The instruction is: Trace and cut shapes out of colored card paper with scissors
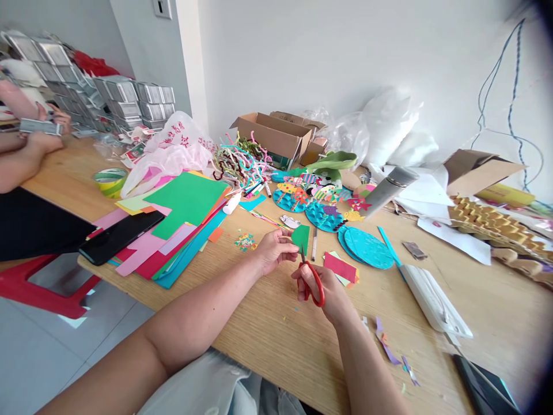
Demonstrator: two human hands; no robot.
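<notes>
A small piece of green paper (301, 237) is pinched in the fingers of my left hand (275, 252). My right hand (325, 288) grips red-handled scissors (319, 287), fingers through the loops, with the blades at the lower edge of the green paper. How far apart the blades are is too small to tell. Just beyond lies a pen (314, 244), and a white paper cutout (289, 221) rests near it. Right of my hands is a small stack of coloured paper pieces (340, 268). Tiny paper bits (246, 241) lie in a heap to the left.
Coloured paper sheets (190, 199) and a black phone (121, 235) lie at left. Blue ovals (369, 248), a metal bottle (392, 189) and a power strip (435, 300) are at right. Behind stand pipe cleaners (242, 164) and a cardboard box (272, 135). Another person's hands (47, 129) hold a small grey box.
</notes>
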